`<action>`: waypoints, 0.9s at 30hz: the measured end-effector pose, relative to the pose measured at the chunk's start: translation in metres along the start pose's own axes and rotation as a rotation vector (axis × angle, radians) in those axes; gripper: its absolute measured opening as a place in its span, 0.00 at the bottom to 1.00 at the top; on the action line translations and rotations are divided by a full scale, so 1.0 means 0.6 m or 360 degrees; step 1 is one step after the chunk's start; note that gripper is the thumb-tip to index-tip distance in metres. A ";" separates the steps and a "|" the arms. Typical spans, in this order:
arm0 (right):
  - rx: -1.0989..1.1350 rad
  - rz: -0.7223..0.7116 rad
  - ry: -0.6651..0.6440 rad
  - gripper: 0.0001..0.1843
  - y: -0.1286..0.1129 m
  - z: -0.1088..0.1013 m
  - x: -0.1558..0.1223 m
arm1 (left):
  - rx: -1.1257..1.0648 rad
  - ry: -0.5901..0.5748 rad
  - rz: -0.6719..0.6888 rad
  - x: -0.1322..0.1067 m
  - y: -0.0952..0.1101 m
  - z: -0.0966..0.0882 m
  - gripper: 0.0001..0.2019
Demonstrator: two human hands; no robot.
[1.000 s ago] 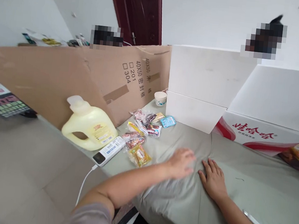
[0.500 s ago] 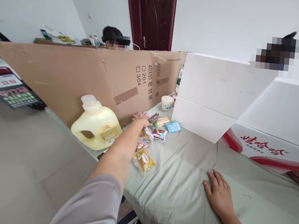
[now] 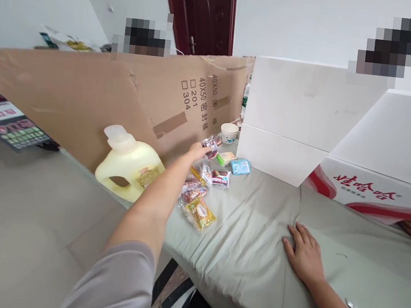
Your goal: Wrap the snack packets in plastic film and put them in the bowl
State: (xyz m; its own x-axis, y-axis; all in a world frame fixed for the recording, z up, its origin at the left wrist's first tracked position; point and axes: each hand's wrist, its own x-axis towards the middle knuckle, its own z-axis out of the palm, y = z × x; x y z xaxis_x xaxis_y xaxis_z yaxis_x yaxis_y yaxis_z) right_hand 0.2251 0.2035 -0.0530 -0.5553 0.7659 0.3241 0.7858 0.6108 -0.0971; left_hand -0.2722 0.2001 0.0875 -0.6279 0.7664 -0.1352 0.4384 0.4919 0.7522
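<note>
My left hand (image 3: 196, 151) reaches out over a cluster of small snack packets (image 3: 201, 193) and is closed on a dark red and clear packet (image 3: 212, 142), lifted just above the grey-green cloth (image 3: 253, 257). My right hand (image 3: 303, 252) lies flat on the cloth with its fingers spread, holding nothing. Below the left forearm lies a yellow packet (image 3: 199, 213). A blue packet (image 3: 241, 166) sits at the far side of the cluster.
A pale yellow detergent jug (image 3: 129, 164) stands left of the packets against a long cardboard sheet (image 3: 87, 92). A small paper cup (image 3: 229, 132) sits near white foam boxes (image 3: 297, 114). A red-printed carton (image 3: 367, 188) is at right. Other people are behind the cardboard.
My left hand left the cloth beside my right hand, reached to the far packets, and now holds one lifted off the cloth. My right hand stayed flat.
</note>
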 end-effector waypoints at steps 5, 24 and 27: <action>-0.0028 -0.0007 -0.0014 0.27 -0.001 -0.001 0.000 | -0.0348 -0.0441 0.0045 -0.054 0.016 0.012 0.21; 0.0002 0.0052 -0.0043 0.27 -0.003 0.002 -0.005 | 0.1311 -0.0805 0.0502 -0.128 0.113 0.115 0.30; 0.0006 0.0052 -0.0037 0.26 -0.004 0.001 -0.005 | 0.1351 -0.0677 0.0565 -0.079 0.139 0.139 0.32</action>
State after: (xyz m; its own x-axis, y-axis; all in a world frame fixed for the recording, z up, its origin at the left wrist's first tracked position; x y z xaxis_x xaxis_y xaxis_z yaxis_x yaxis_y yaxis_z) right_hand 0.2246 0.2000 -0.0546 -0.5356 0.7900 0.2985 0.8026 0.5861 -0.1111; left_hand -0.1521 0.2393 0.1028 -0.1640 0.9275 -0.3359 0.9713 0.2113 0.1091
